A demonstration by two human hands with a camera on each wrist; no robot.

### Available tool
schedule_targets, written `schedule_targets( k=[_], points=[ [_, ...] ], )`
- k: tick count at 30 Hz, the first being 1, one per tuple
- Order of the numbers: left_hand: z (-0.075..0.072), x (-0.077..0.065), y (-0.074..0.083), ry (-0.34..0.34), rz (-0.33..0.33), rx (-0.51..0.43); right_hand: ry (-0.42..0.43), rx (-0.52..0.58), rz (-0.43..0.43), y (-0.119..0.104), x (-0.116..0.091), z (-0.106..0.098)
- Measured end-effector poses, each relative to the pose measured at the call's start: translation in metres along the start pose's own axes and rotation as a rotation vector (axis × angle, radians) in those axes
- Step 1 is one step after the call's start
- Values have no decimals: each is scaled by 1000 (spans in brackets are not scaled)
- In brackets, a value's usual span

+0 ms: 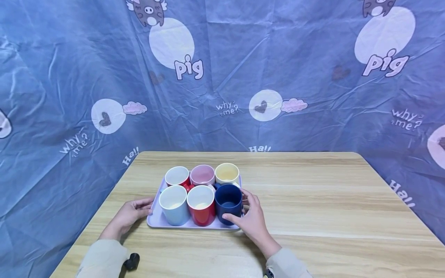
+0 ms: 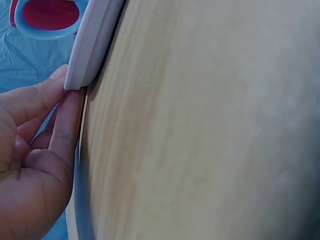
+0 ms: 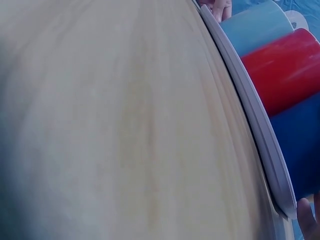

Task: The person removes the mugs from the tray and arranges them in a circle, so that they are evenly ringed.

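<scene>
A pale lavender tray [image 1: 158,221] on the table carries two rows of mugs. Along its front stand a light blue mug [image 1: 175,212], a red mug [image 1: 202,214] with a white inside, and a navy mug [image 1: 227,208] at the right end. My left hand [image 1: 129,216] pinches the tray's left edge, thumb on the rim and fingers below it in the left wrist view. Around the navy mug curls my right hand [image 1: 253,219], its thumb across the lower front and its fingers on the right side. The right wrist view shows only fingertips [image 3: 306,215] near the tray corner.
The back row has another red mug [image 1: 177,176], a pink mug [image 1: 202,175] and a yellow mug [image 1: 227,173]. A wood-grain table [image 1: 313,200] extends to the right. Behind it hangs a blue printed cloth [image 1: 240,50]. A small black object [image 1: 132,261] shows by the left sleeve.
</scene>
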State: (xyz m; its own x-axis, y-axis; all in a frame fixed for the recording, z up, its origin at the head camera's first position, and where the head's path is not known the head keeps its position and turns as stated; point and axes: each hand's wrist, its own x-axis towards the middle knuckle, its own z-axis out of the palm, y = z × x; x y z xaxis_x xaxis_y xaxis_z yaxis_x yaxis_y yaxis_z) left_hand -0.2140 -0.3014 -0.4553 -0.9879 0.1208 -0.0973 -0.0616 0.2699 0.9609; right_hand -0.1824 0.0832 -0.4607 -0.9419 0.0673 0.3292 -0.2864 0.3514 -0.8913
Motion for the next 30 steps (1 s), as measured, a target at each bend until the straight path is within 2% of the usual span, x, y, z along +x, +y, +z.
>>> schedule_targets(
  k=[7,15,30],
  points=[
    [1,1,0,27,-35,15,3,-18,2,-2,0,1],
    [2,1,-1,36,-66,0,32,-54,-38,-3,1,3],
    [2,0,0,43,-60,-20,55,-24,-76,0,0,4]
  ],
)
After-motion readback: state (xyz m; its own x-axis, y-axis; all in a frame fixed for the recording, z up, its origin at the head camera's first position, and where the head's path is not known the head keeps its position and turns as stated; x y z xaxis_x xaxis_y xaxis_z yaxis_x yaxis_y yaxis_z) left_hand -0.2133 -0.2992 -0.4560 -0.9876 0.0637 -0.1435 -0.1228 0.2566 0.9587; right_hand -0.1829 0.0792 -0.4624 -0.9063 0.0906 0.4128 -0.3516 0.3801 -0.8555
